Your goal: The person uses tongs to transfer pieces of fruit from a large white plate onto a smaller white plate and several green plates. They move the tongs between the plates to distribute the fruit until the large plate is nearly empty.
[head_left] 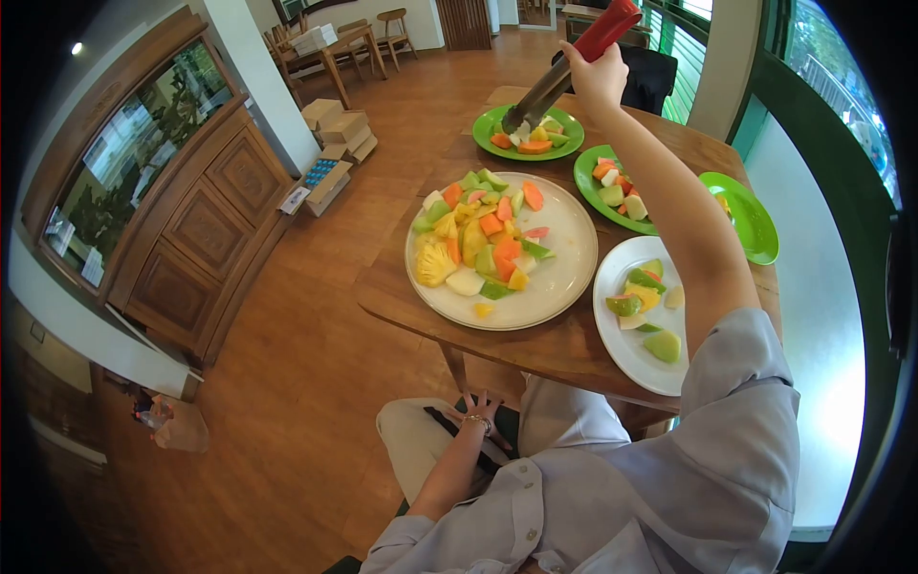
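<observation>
My right hand [601, 77] is closed round the red handle of a pair of metal tongs [547, 96], stretched out over the far end of the table. The tongs' tips point down at a green plate [485, 143] holding cut fruit, touching or just above a pale piece. Down at my lap, my left hand [483, 409] rests with fingers spread, holding nothing. Nearer me stands a large cream plate [564, 287] heaped on its left side with mixed cut fruit [488, 230]. My right arm partly hides a second green plate [585, 191] and a white oval plate [617, 359], both with fruit.
Another green plate [760, 230] lies by the right edge of the wooden table [402, 297]. A dark chair [650, 81] stands beyond the table. Cardboard boxes [344, 129] sit on the floor at left, near a carved wooden cabinet [210, 210]. A paper bag [182, 428] is at lower left.
</observation>
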The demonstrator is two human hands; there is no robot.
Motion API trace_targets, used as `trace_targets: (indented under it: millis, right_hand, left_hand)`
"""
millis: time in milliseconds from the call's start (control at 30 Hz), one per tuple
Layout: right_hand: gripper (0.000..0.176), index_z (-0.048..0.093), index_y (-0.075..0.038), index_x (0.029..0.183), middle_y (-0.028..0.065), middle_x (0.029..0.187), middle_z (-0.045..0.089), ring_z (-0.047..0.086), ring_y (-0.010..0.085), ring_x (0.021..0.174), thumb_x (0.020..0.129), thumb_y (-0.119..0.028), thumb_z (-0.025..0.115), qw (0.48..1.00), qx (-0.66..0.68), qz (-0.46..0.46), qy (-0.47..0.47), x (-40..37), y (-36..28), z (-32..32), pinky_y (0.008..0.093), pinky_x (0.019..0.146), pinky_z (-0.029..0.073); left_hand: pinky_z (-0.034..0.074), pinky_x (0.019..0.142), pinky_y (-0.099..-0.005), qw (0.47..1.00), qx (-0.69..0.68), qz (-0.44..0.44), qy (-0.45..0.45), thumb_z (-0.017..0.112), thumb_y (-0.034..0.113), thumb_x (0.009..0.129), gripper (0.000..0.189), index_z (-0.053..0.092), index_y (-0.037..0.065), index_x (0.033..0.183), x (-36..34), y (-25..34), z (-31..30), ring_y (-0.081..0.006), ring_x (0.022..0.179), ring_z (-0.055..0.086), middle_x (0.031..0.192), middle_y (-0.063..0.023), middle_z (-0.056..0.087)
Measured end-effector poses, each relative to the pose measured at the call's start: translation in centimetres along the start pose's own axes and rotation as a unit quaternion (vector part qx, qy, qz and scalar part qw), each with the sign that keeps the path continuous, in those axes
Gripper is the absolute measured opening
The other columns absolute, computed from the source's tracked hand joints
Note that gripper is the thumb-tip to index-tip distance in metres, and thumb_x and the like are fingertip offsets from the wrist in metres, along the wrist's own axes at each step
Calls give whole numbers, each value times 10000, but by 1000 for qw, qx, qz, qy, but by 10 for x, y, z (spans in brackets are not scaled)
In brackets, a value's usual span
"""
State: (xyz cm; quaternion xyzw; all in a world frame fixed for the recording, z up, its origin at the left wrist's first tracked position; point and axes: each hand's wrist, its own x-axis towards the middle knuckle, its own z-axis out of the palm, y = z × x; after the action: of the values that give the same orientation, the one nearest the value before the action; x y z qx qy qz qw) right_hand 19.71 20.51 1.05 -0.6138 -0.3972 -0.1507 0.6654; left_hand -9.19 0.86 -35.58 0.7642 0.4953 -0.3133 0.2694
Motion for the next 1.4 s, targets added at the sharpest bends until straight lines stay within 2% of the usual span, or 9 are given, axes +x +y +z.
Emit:
trace_targets:
  millis: [200, 267, 400, 533, 867, 933, 1100, 1167, 1400]
  right_hand:
    - [436, 524, -5, 804, 110, 775, 598, 583, 214, 728, 609, -360, 688, 998, -5, -53, 46, 19, -8, -16, 311, 678, 452]
    - [298, 471, -6, 845, 76, 721, 557, 540, 178, 659, 669, -152, 663, 994, 90, -54, 31, 5, -37, -34, 280, 603, 434]
    - [346, 421, -30, 910, 67, 756, 542, 554, 162, 706, 692, -174, 648, 940, 291, -22, -178, 5, -50, -52, 285, 588, 475]
    - [329, 422, -21, 908, 70, 768, 535, 561, 169, 706, 719, -197, 626, 931, 248, 39, -264, -2, -53, -55, 296, 578, 497]
    - [321, 456, -4, 855, 66, 709, 538, 538, 140, 621, 683, -172, 669, 935, 255, 28, -245, -5, -30, -23, 253, 571, 451]
    - [400, 517, -14, 845, 82, 805, 587, 579, 179, 729, 653, -334, 662, 936, 210, 70, -273, 2, -19, -18, 290, 676, 469]
    - [389, 494, -8, 894, 76, 821, 574, 579, 165, 733, 685, -303, 639, 939, 165, 87, -290, 5, -7, -17, 282, 680, 484]
    - [375, 494, -8, 877, 73, 756, 574, 583, 144, 651, 669, -279, 648, 919, 216, 146, -295, 3, -3, -20, 260, 580, 497]
    - [341, 485, 11, 865, 90, 794, 564, 582, 188, 648, 684, -230, 644, 886, 267, 285, -251, -7, 33, -20, 291, 580, 512]
  left_hand:
    - [60, 816, -720, 1000, -3, 2, 1, 777, 480, 211, 1127, 286, 332, 1214, 2, 0, 0, -352, 1228, -72, 1348, 3, 58]
    - [60, 815, -721, 1000, -3, 4, 2, 777, 479, 211, 1127, 286, 332, 1214, 2, 0, 0, -352, 1228, -72, 1347, 3, 59]
    - [60, 814, -722, 1000, -6, 7, 5, 777, 479, 211, 1126, 287, 330, 1214, 3, 0, -1, -351, 1228, -72, 1347, 3, 61]
    - [60, 813, -722, 1000, -6, 8, 4, 777, 479, 211, 1126, 288, 329, 1214, 2, 0, 1, -351, 1228, -72, 1347, 3, 64]
    - [60, 810, -725, 1000, 0, 10, 5, 777, 478, 211, 1126, 290, 326, 1214, -1, 0, 0, -350, 1228, -73, 1347, 3, 69]
    - [60, 809, -725, 1000, 2, 10, 5, 777, 478, 211, 1126, 290, 326, 1214, -1, 0, 0, -350, 1228, -73, 1347, 3, 70]
    - [60, 808, -726, 1000, 1, 12, 5, 777, 477, 211, 1126, 291, 324, 1215, -1, -1, 0, -349, 1228, -73, 1346, 3, 73]
    - [60, 807, -727, 1000, 0, 13, 6, 777, 477, 211, 1125, 292, 323, 1215, -1, -1, 1, -349, 1228, -73, 1346, 3, 74]
    - [60, 805, -728, 1000, -2, 16, 7, 777, 476, 211, 1125, 293, 321, 1215, -1, -1, 1, -349, 1229, -74, 1346, 3, 78]
